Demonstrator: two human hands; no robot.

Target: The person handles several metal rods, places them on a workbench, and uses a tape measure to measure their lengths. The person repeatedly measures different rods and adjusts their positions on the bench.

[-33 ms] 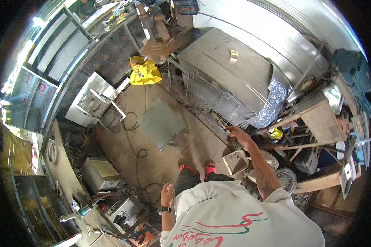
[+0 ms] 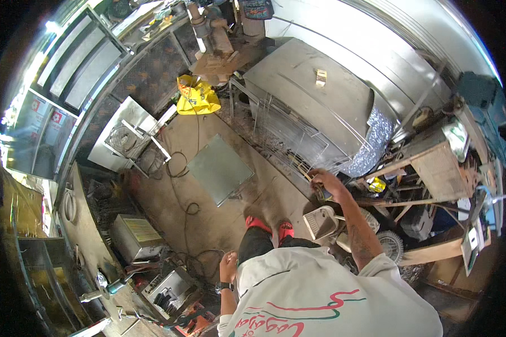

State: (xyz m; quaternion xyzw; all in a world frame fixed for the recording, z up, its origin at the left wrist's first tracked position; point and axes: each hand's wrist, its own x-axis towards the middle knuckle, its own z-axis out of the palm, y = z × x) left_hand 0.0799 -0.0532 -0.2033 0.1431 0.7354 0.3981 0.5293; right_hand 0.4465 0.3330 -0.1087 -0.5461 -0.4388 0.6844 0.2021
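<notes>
My right hand [image 2: 327, 184] reaches forward at the near end of a wire rack and some thin metal rods [image 2: 315, 147]. Its fingers are curled together; what they hold, if anything, is too small to make out. Low at my left side, beside my hip, hangs my left hand [image 2: 228, 266], loosely closed, with no object showing in it. A watch [image 2: 224, 286] is on that wrist. Ahead of my feet, a flat grey square sheet [image 2: 220, 170] lies on the floor. A pale stool-like piece [image 2: 320, 222] stands just below my right hand.
A large grey-covered block [image 2: 303, 92] with a small yellow box [image 2: 320, 77] on top fills the far right. Dark cable [image 2: 180, 168] trails over the floor. A yellow bag [image 2: 197, 96] sits ahead, a metal box [image 2: 138, 237] to the left, and a wheeled fan-like part [image 2: 390, 246] to the right.
My right hand has shifted very slightly and its fingers look a little more curled. My left hand stays by my hip.
</notes>
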